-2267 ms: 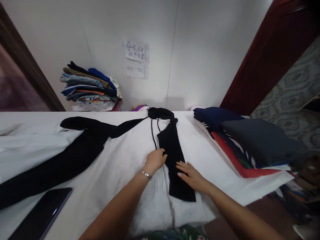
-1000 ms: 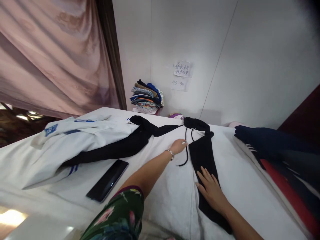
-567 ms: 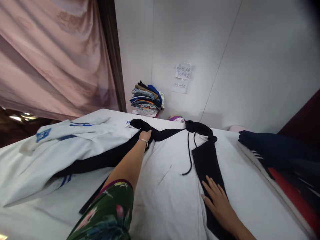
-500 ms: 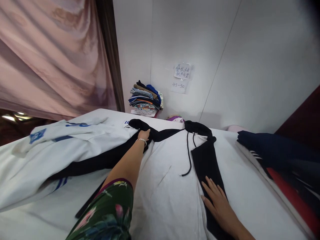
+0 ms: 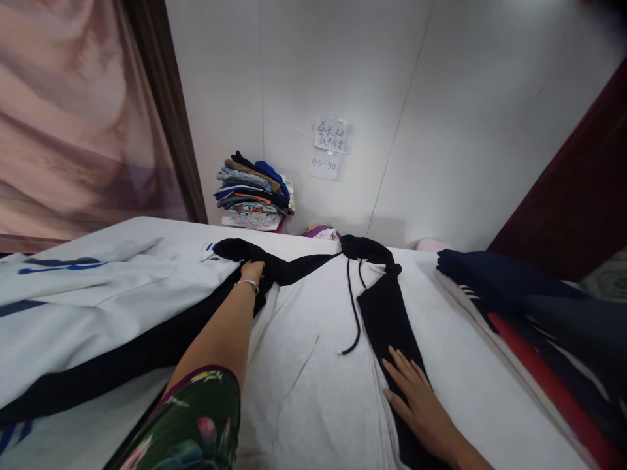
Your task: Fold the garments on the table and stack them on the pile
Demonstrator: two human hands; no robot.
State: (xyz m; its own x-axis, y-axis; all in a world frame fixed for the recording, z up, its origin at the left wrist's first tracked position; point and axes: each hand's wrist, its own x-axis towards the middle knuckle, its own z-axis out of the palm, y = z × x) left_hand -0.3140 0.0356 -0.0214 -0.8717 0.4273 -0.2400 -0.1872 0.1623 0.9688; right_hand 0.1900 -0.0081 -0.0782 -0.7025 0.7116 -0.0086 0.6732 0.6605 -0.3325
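Note:
A white hoodie (image 5: 313, 352) with black sleeves, a black hood (image 5: 367, 249) and a black drawstring (image 5: 355, 320) lies spread on the white table. My left hand (image 5: 253, 271), with a bracelet at its wrist, is closed on the black fabric of the left sleeve (image 5: 294, 267) near the shoulder. On the right side, the other black sleeve (image 5: 392, 313) is folded down along the body. My right hand (image 5: 416, 401) lies flat on that sleeve with its fingers outstretched. Its lower end is partly hidden under my hand.
Left of the hoodie lies a loose white garment (image 5: 117, 287) with blue marks. A pile of dark and red clothes (image 5: 519, 307) is on the right of the table (image 5: 142, 228). A folded clothing stack (image 5: 255, 189) stands by the wall, near a handwritten paper sign (image 5: 330, 137).
The view has turned slightly right, so everything sits further left. My left hand stays closed on the sleeve, and my right hand stays flat on the folded one.

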